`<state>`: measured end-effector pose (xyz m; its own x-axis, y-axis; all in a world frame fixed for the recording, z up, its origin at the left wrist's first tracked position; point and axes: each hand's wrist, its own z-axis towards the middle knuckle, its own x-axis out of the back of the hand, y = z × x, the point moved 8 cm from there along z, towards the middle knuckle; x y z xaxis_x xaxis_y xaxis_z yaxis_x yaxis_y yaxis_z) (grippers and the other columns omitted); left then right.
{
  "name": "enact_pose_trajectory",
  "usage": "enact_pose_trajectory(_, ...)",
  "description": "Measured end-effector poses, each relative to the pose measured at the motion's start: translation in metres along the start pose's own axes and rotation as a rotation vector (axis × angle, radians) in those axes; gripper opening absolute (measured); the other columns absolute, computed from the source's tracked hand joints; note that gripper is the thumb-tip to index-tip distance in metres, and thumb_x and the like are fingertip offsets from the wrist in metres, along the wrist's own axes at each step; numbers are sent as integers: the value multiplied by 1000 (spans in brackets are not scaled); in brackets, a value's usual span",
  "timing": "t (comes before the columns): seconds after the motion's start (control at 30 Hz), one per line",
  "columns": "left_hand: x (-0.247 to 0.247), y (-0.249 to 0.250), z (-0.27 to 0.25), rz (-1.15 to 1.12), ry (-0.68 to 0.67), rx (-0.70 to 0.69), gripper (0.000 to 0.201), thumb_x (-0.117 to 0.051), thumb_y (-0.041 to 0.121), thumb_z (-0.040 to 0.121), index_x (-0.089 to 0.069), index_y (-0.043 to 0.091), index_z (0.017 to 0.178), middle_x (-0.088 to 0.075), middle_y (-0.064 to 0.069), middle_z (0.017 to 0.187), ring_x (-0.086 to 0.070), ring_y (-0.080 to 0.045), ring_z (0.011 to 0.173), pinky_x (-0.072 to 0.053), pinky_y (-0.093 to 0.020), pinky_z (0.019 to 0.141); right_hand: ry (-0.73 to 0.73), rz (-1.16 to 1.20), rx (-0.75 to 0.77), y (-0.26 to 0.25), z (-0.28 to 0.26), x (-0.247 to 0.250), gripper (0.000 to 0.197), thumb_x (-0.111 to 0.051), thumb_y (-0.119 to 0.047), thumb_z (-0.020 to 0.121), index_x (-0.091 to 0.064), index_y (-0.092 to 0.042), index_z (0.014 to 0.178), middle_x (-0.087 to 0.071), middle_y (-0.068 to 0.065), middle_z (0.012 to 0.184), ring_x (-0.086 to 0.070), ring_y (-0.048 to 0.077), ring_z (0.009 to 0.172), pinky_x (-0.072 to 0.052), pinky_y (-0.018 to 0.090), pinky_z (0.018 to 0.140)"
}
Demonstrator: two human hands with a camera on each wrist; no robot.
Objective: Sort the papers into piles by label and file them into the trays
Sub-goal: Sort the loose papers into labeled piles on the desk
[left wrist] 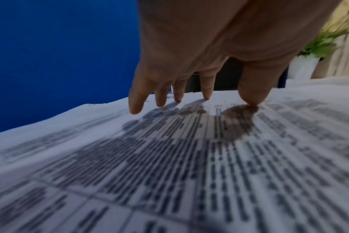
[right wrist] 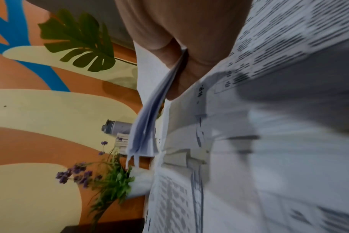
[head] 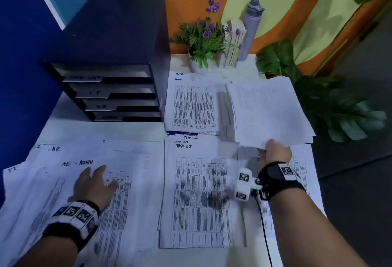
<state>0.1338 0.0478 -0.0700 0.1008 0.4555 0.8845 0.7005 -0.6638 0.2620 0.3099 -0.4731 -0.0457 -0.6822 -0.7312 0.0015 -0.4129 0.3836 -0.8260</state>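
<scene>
From the head view, the left hand (head: pixel 95 184) lies flat with fingers spread on a loose spread of papers (head: pixel 131 203) at the near left of the tabletop (head: pixel 63 122), its top sheet marked ADMIN. The right hand (head: pixel 275 152) grips the near edge of a lifted sheaf (head: pixel 269 112), held above the far right of the tabletop. Between the hands lies the pile marked TASK LIST (head: pixel 197 199), and beyond that one the pile marked ADMIN (head: pixel 191 107). The dark unit of 4 trays (head: pixel 118 92) stands at the far left, its slots labelled TASK LIST, IT, HR and ADMIN from top to bottom. A potted plant (head: pixel 201 44) and a bottle (head: pixel 251 27) stand against the wall. In the left wrist view, the fingers (left wrist: pixel 206 88) of the left hand are straight and apart, with the tips of several and of the thumb touching the printed sheet (left wrist: pixel 169 165). In the right wrist view, the thumb (right wrist: pixel 155 36) of the right hand pinches the sheaf's edge against the fingers, and a sheet marked HR (right wrist: pixel 239 88) lies beneath.
</scene>
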Motion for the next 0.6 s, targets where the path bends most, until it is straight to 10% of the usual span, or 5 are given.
enact_pose_trajectory(0.3,-11,-19,5,29,-10,-12,69,-61,49,87,-35,26,148,-20,-9,159,-17,-26,146,-26,-52,114,10,7,11,-25,47,-37,45,-49,-12,95,-42,1,138,-53,22,135,-55,15,92,-50,27,69)
enact_pose_trajectory(0.47,-5,-28,1,-18,26,23,65,-61,43,89,-37,25,146,-21,-8,158,-23,-29,143,-25,-50,115,-27,11,-31,-8,39,-38,35,-44,-11,99,-44,-1,133,-51,12,138,-51,15,104,-45,13,68)
enact_pose_trajectory(0.6,10,-43,-7,-69,77,84,62,-59,33,91,-37,19,147,-23,-11,157,-25,-30,142,-24,-45,116,-6,-110,136,12,-1,-45,50,-55,-3,89,-45,-12,137,-60,6,110,-57,22,93,-49,32,95)
